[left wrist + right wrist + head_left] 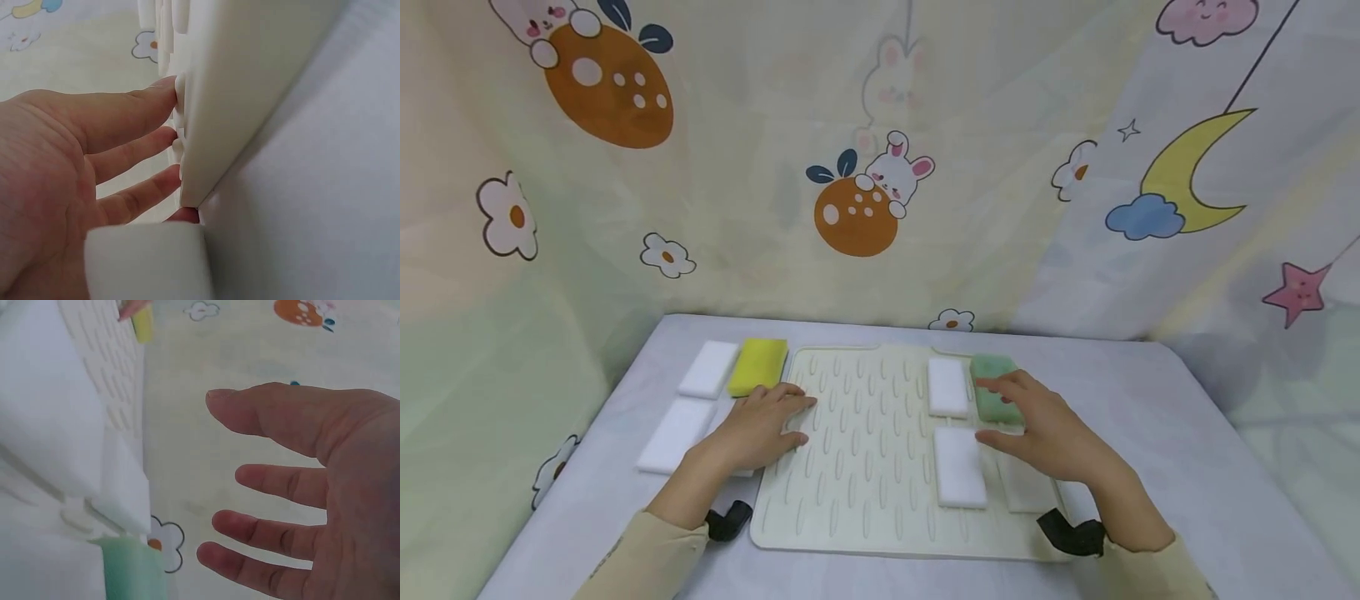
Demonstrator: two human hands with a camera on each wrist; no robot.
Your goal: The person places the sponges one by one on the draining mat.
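Note:
My left hand (760, 429) rests at the left edge of a cream ridged drying mat (857, 533). In the left wrist view its thumb and fingertips touch the ridged face near the mat's edge (240, 94), with a white block (147, 259) close below. Over the mat's right side hovers my right hand (1051, 429), fingers spread and holding nothing. Two white sponge blocks (947, 387) lie one behind the other left of it. A green sponge (994, 367) and a paler block (1028, 490) lie partly hidden under that hand.
Left of the mat, a yellow sponge (760, 365) lies beside a white block (709, 369), with another white block (672, 437) nearer. A white cloth covers the table (1187, 467). A printed curtain (737, 183) hangs behind and along both sides.

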